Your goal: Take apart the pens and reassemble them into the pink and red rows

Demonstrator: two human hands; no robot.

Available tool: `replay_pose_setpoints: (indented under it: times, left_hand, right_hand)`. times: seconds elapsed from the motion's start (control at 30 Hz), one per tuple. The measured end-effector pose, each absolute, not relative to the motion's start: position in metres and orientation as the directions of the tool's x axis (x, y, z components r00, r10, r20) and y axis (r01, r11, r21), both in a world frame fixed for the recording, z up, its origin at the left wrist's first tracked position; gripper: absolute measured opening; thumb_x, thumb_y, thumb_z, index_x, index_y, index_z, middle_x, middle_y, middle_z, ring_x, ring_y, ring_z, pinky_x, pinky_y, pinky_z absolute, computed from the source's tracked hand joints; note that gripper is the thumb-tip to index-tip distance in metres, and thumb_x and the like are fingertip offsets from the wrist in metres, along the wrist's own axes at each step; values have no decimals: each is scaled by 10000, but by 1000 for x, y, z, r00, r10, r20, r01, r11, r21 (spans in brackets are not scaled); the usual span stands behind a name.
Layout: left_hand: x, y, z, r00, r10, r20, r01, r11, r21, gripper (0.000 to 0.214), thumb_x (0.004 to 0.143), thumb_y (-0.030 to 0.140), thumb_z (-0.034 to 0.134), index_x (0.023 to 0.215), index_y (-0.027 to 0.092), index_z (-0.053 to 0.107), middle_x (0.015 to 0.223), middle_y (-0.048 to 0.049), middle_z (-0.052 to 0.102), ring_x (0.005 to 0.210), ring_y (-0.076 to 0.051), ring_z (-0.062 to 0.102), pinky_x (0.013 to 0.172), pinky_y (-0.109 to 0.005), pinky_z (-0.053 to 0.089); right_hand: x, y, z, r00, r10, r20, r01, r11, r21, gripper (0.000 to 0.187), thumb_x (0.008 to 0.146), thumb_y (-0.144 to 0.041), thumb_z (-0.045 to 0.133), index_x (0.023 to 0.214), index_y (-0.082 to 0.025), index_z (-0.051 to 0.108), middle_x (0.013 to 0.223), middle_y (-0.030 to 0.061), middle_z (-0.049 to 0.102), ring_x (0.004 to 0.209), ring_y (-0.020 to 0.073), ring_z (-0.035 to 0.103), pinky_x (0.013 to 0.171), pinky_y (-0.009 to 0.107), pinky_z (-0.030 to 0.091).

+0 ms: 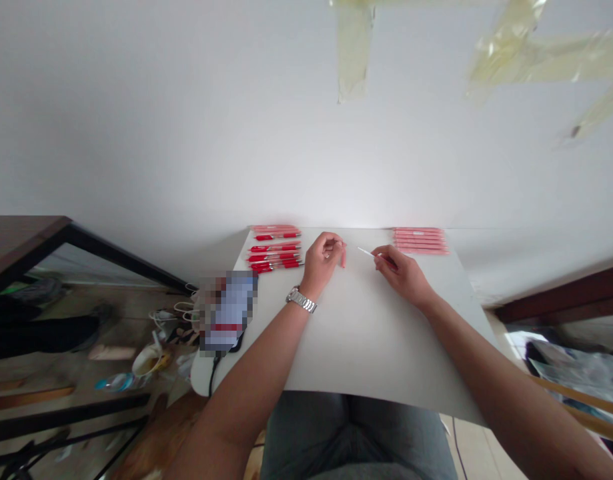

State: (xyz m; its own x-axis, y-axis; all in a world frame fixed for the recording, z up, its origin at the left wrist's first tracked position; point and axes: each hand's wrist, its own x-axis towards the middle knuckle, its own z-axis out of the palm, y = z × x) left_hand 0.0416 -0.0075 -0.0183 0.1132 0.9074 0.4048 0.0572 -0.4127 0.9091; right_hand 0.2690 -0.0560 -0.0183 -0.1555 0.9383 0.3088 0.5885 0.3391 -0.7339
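Far L: phone (229, 312) on board edge, screen pixelated, black cable (215, 377) running down off the edge. Below L of it, on floor: cup (147, 362), other clutter, too blurred to sort.

Next: red pens (275, 249) in two loose groups, lying flat at far edge of white board (366, 350), tips roughly all one way. Your L hand (322, 262) is just R of them, steel watch (301, 300) on wrist. L fingers curled narrow, pinching pink tube (343, 255) at fingertips, tube standing near upright, lower end over board. Can't tell if it touches board.

Mid: gap between hands, hands near but not touching. White stick (366, 251) points L from your R hand (401, 275) toward pink tube, tip apart from it. R thumb + index narrow, holding stick near its rear end; other fingers tucked under, partly hidden.

Far R: pink tubes (420, 241) stacked in neat row, flat at far edge, well apart from R hand.

Tips: keep both pinches at fingertips, not palm. Hold stick closer to tip so it won't flex. Rest wrists on board for steady hands. Keep tube + stick in good view, fingers off sightline.
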Motion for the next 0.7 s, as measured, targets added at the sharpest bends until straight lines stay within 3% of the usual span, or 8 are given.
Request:
replay_pose_setpoints:
  times: [0.13,0.37,0.7]
  left_hand:
    - [39,-6,-20,66,917,393,103,-398,912,181,980,324,645,1122,240,569,927,-24,743,878,-143,737,816,-278,581]
    - [33,-7,-17,92,889,449,401,-446,800,99,979,270,627,1073,238,637,964,-17,749,856,-141,711,823,-277,566]
    - [30,-4,-19,116,903,415,551,-406,729,186,940,168,654,1112,210,711,984,-57,770,845,-169,716,823,-307,570]
  right_hand:
    - [269,-56,-18,-154,937,315,582,344,-737,244,1023,-423,512,1118,-233,633,834,19,676,733,166,606,703,284,461]
    - [270,-55,-20,-150,935,323,585,347,-733,241,1019,-419,511,1116,-236,634,820,16,679,711,165,597,689,285,461]
    - [271,-54,-22,-146,938,316,593,338,-730,256,1016,-432,513,1128,-237,637,833,17,690,725,166,610,700,285,467]
